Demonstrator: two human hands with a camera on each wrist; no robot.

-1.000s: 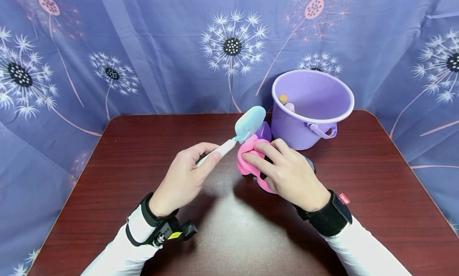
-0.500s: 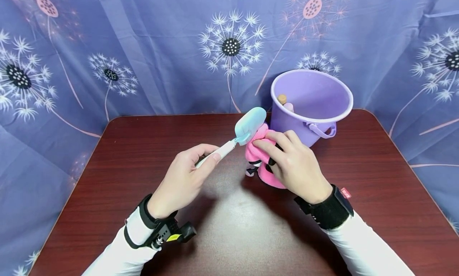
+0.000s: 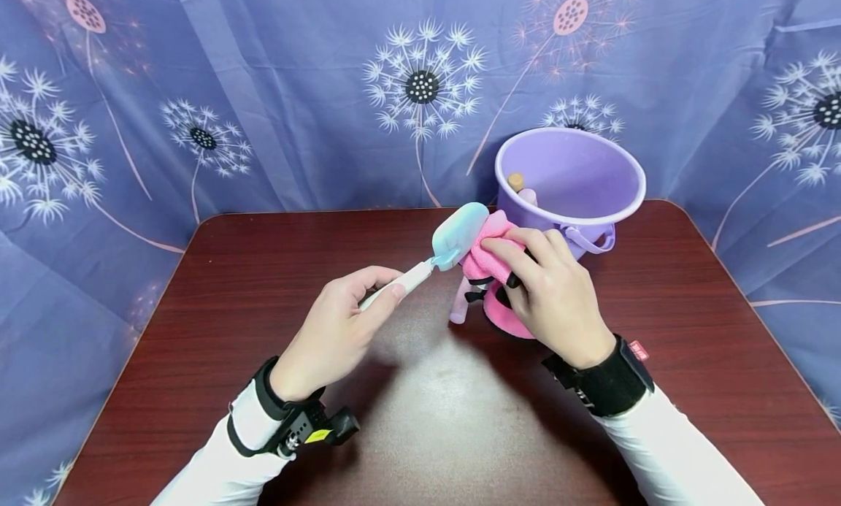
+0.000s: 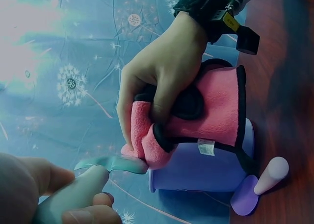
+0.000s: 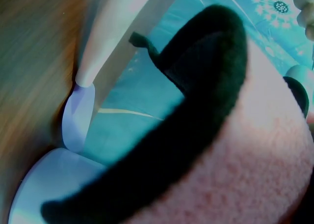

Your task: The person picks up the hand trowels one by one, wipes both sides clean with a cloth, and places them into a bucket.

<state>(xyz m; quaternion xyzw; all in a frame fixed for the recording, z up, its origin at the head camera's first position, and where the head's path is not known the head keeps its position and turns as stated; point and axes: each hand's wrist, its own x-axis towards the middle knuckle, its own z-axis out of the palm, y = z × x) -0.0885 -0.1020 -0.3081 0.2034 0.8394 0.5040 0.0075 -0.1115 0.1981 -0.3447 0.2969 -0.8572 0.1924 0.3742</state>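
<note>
My left hand grips a small trowel by its white handle, the pale blue blade tilted up to the right. With my right hand I hold a fuzzy pink mitt edged in black, pinched in folds against the blade's right edge. In the left wrist view, the mitt hangs wide at its cuff, with a white tag, and touches the blade. Its cuff opening fills much of the right wrist view.
A purple bucket stands at the back right, with a wooden-tipped stick and a pinkish handle inside. Beside it a purple tool with a pale pink handle lies on the dark wood table. A flowered cloth hangs behind.
My right hand has moved right and a little up with the mitt, uncovering the pink-handled tool on the table. The trowel and left hand have hardly moved.
</note>
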